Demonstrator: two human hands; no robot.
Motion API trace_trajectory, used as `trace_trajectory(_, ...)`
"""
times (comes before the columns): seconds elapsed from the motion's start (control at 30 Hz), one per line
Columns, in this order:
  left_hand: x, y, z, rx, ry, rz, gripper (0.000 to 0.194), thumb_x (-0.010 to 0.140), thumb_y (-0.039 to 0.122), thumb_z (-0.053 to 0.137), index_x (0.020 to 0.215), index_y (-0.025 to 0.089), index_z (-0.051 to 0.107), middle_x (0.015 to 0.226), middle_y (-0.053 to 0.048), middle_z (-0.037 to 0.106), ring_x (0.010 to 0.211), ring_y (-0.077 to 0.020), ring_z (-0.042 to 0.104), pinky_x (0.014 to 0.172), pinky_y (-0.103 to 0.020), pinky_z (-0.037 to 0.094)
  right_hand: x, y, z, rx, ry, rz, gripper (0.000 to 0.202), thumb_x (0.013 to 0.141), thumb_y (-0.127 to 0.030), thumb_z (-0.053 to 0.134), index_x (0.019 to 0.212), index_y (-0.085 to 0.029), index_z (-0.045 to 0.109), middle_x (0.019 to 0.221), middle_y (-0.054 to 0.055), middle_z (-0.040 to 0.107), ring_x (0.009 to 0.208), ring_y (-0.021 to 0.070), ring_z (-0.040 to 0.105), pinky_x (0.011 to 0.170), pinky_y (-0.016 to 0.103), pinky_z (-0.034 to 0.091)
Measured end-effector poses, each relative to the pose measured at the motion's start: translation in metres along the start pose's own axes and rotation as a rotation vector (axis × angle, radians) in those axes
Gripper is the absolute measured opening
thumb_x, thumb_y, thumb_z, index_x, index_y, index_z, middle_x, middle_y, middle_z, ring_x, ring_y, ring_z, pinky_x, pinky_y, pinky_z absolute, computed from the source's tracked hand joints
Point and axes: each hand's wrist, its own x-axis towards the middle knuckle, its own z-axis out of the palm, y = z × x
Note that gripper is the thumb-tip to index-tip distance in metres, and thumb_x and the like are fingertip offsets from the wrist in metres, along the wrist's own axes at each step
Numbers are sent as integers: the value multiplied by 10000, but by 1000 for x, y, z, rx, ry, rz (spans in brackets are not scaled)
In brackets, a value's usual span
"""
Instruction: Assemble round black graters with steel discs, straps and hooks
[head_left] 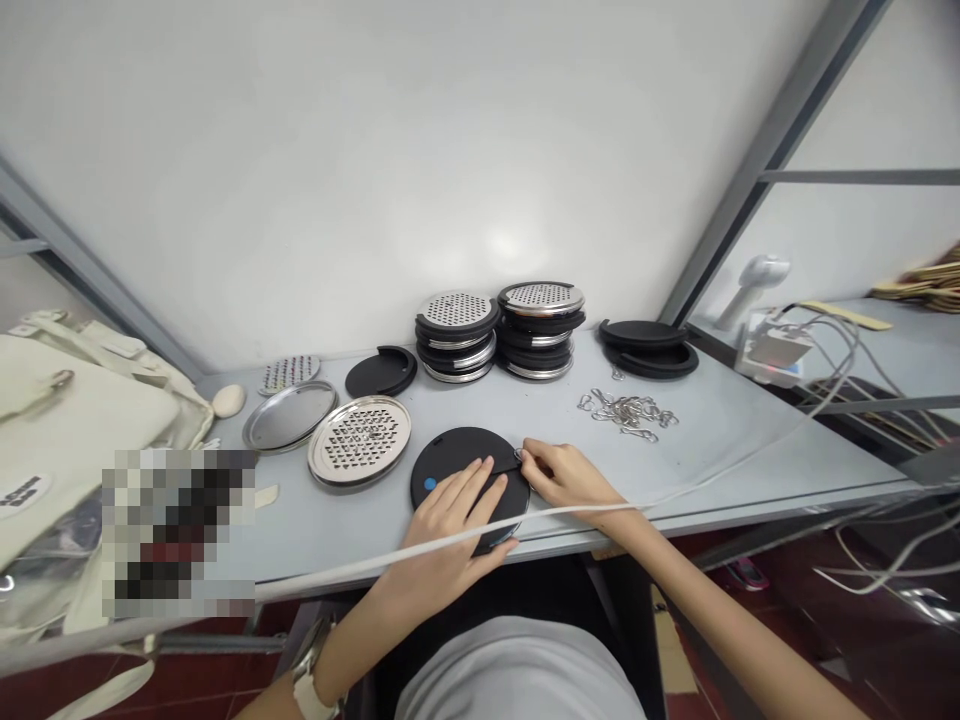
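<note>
A black round grater case point(455, 455) with a blue dot lies near the table's front edge. My left hand point(454, 510) rests on top of it, fingers stretched flat and slightly apart, with the thumb along the near rim. At the case's right edge, my right hand point(559, 475) is closed in a pinch on a small metal clip point(518, 455), mostly covered by the fingertips. Further right lies a loose pile of similar metal clips point(630, 410). Left of the case are a round metal grater plate point(360, 440) and a plain metal dish point(289, 415).
Two stacks of black-rimmed round graters point(457, 335) stand near the wall. Black covers point(649, 345) lie at the back right; another black cover point(379, 372) sits left of the stacks. A white cable point(577, 508) crosses before my arms. A cream bag point(75, 400) borders the left side.
</note>
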Motion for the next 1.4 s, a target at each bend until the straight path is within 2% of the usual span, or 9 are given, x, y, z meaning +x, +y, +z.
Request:
trace_trajectory(0.27, 0, 0, 1, -1, 16, -1, 583, 872, 431, 523, 1377, 182, 372, 1450, -105, 327, 1298, -260, 366, 1016, -406, 386, 0, -2, 0, -18, 3, 10, 254, 888, -254, 362, 658, -197, 454, 528, -39, 445, 467, 99, 387, 507, 218, 241)
trace_trajectory(0.67, -1, -1, 2, 1, 15, 5, 591, 873, 437, 518, 1382, 182, 363, 1451, -110, 325, 1299, -267, 364, 1005, -407, 397, 0, -3, -1, -8, 4, 16, 205, 849, -221, 397, 648, -200, 439, 535, -45, 453, 478, 97, 383, 513, 213, 248)
trace_trajectory(0.83, -1, -1, 2, 6, 7, 2, 592, 875, 436, 515, 1387, 183, 356, 1456, -105, 315, 1301, -264, 362, 1007, -408, 395, 0, -1, 0, -13, 2, 10, 232, 873, -245, 381, 646, -204, 405, 520, -51, 417, 462, 95, 360, 506, 215, 236)
trace_trajectory(1.0, 0, 0, 2, -5, 40, 2, 580, 870, 428, 526, 1377, 189, 374, 1436, -114, 351, 1283, -268, 389, 1001, -407, 402, -1, -3, -2, -31, -8, -3, 263, 915, -269, 332, 680, -208, 435, 533, -41, 437, 465, 107, 376, 517, 224, 249)
trace_trajectory(1.4, 0, -1, 1, 9, 2, 0, 592, 884, 440, 498, 1395, 186, 343, 1460, -96, 310, 1303, -264, 357, 1008, -407, 390, 0, -2, -1, -13, -10, 0, 257, 904, -268, 345, 665, -206, 414, 532, -41, 429, 467, 103, 379, 510, 221, 236)
